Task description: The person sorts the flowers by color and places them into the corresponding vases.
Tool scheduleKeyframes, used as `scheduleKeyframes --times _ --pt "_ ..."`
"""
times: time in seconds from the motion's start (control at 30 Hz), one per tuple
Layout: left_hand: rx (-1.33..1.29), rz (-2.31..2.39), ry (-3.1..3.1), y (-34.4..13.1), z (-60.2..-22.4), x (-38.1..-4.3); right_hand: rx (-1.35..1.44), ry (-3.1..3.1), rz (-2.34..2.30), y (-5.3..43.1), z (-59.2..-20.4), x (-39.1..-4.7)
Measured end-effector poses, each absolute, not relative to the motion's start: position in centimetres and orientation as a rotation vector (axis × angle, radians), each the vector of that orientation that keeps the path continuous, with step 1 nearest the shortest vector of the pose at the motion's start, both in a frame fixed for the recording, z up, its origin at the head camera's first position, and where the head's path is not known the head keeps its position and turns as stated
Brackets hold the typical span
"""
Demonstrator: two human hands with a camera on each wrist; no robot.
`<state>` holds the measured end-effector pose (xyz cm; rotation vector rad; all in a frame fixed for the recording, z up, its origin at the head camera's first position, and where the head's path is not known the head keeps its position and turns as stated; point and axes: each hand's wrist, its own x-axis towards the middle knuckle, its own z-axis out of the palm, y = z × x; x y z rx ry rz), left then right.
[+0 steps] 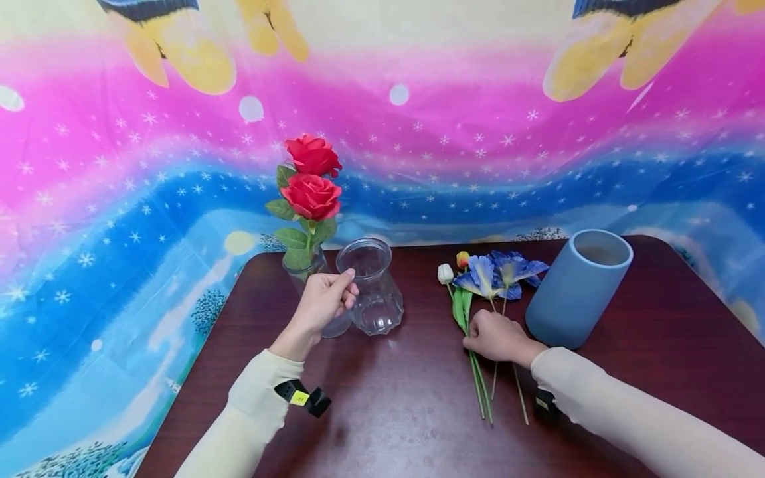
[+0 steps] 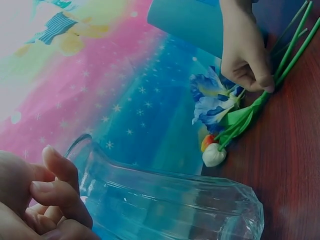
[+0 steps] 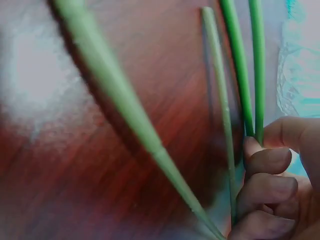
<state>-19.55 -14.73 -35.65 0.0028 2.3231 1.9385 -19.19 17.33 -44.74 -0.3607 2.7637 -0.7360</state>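
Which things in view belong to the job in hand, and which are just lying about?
Apparently in the job:
tulips, pinched in the right hand
clear vase, left hand at its rim

Apparently just there:
blue flowers beside the tulips, possibly for later
red roses standing in another clear vase
blue-gray vase, upright
patterned backdrop

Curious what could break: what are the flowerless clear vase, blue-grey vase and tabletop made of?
Clear vase: glossy glass or plastic, see-through with highlights. Blue-grey vase: perhaps matte ceramic, given its soft shading. Tabletop: wood or wood-look laminate, slightly shiny, showing grain and glare.
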Motion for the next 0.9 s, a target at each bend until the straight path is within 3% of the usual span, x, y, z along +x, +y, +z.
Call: scheduleKeyframes --times 0.9 --pt "-0.008 2.007 2.279 -14.6 -35.9 -19.5 -0.425 2.572 -1.262 17.0 -42.8 -19.0"
